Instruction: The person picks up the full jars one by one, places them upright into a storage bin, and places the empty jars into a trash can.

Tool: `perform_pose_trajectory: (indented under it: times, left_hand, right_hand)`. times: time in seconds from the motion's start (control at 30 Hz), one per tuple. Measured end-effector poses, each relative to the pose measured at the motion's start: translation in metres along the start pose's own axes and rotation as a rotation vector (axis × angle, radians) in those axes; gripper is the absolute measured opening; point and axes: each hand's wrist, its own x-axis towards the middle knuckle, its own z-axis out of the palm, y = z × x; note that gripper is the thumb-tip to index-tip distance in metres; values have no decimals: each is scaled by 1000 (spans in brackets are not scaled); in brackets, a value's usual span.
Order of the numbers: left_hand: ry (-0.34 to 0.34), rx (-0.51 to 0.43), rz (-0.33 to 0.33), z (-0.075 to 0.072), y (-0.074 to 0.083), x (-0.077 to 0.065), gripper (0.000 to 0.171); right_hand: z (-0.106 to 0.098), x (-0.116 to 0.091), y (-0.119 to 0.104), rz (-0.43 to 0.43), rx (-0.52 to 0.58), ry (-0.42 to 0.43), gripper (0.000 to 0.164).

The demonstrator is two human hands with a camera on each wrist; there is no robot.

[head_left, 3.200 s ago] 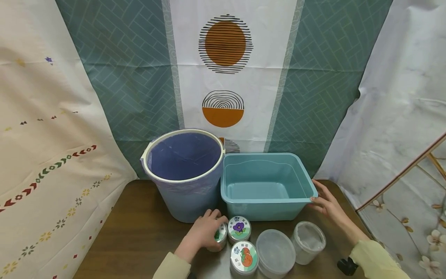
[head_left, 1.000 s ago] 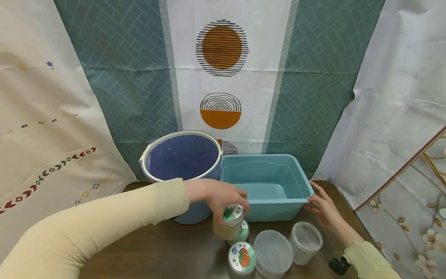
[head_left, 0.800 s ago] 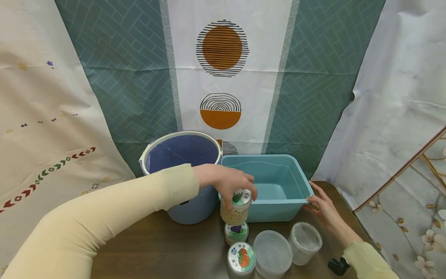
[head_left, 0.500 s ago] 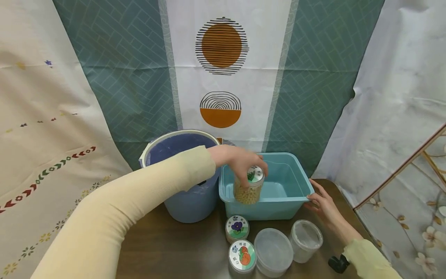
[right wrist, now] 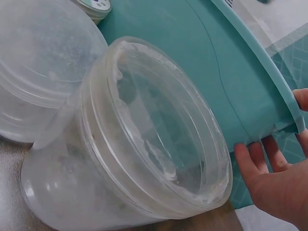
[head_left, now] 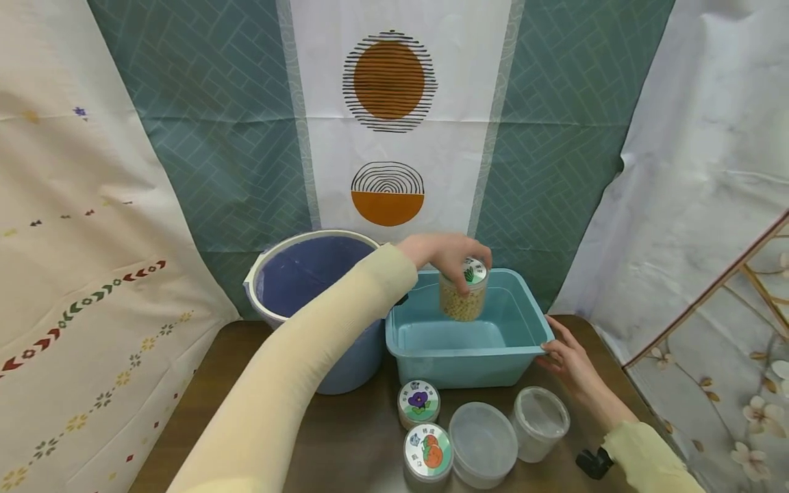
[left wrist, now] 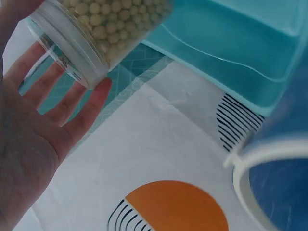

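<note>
My left hand [head_left: 453,257] grips a clear jar [head_left: 461,303] by its lidded top and holds it over the teal plastic basin [head_left: 468,354]. Pale round beans fill the jar, whose lid bears a green plant picture. In the left wrist view the jar [left wrist: 113,26] is tilted across the frame, with the fingers [left wrist: 84,113] spread around its lid. My right hand [head_left: 573,359] holds the basin's right rim. As the right wrist view shows, its thumb lies over the rim and its fingers [right wrist: 248,161] are against the outer wall.
A blue lined bucket [head_left: 261,267] stands left of the basin. In front are a jar with a purple flower lid [head_left: 419,402], one with an orange fruit lid [head_left: 428,452], a wide translucent tub [head_left: 483,441] and a clear container [head_left: 539,421]. A brown table [head_left: 345,438] bears them all.
My left hand took hold of the bean jar beside the flower-lidded jar, lifted it, and carried it forward and right over the basin. My right hand has stayed on the rim.
</note>
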Motion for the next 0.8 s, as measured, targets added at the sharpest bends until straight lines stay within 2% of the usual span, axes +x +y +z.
perform_pose_trajectory:
  times: [0.13, 0.3, 0.43, 0.63, 0.8]
  left_hand:
    - [35, -32, -11, 2, -7, 14, 59]
    - [88, -30, -35, 13, -17, 31, 59]
    - [123, -30, -61, 26, -23, 39, 59]
    - [165, 63, -83, 51, -28, 54, 57]
    - [180, 61, -79, 67, -26, 70, 59]
  right_hand:
    - [0, -1, 0, 1, -15, 12, 70]
    - [1, -2, 0, -3, -10, 27, 69]
    - [4, 0, 1, -5, -2, 37, 69]
    - [6, -1, 3, -5, 14, 59, 69]
    - [6, -2, 3, -16, 18, 78, 68]
